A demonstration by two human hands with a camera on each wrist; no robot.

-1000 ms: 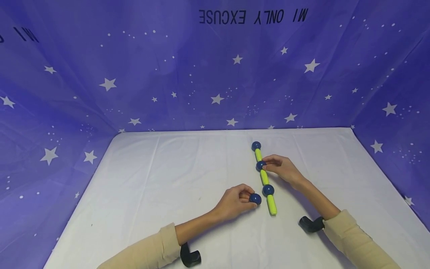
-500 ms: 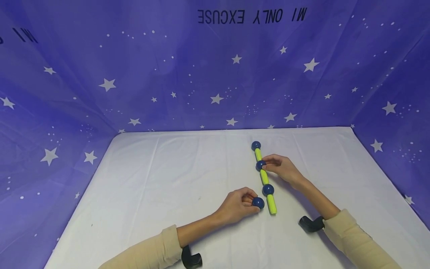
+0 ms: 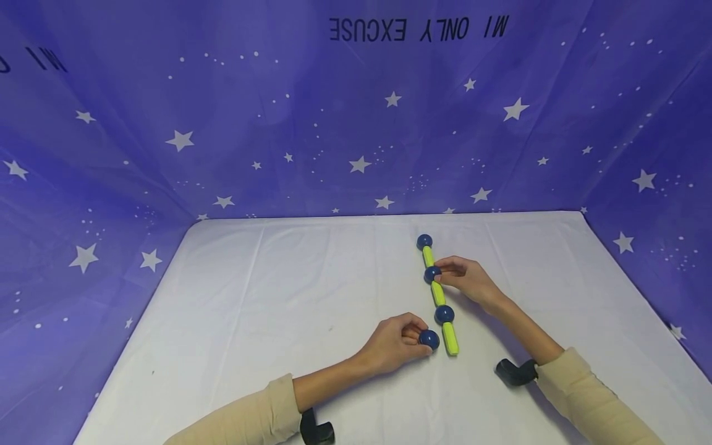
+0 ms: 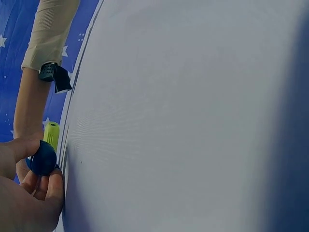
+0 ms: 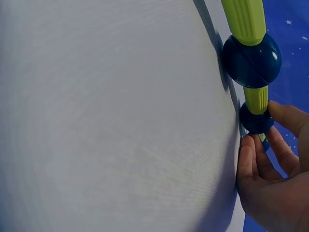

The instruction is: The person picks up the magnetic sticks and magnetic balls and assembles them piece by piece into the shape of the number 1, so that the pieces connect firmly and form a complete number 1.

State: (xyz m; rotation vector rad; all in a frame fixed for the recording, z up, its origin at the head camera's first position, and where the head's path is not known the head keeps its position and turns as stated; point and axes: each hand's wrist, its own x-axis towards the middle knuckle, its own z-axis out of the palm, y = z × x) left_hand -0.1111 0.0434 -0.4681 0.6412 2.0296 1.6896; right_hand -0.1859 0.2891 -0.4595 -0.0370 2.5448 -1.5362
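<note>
My left hand [image 3: 392,345] pinches a loose dark blue ball [image 3: 429,339] between thumb and fingers, a small gap left of a row of joined pieces. That row alternates blue balls and yellow-green rods, running from the far end toward me. Its near end is a bare yellow-green rod [image 3: 450,339], joined to the nearest ball [image 3: 444,314] of the row. My right hand [image 3: 470,282] grips the row's middle ball [image 3: 432,274], seen close in the right wrist view as a blue ball [image 5: 256,119]. The far ball [image 3: 424,241] tops the row. In the left wrist view the held ball [image 4: 43,158] partly hides the row.
A white cloth [image 3: 289,278] covers the table. Purple-blue curtains [image 3: 356,123] with white stars stand behind and at both sides. Black wrist-worn devices sit below the left cuff [image 3: 316,428] and beside the right cuff [image 3: 515,372].
My left hand has moved slightly toward me and to the right with the loose ball, closer to the row's near rod. The right hand and the row have stayed in place.
</note>
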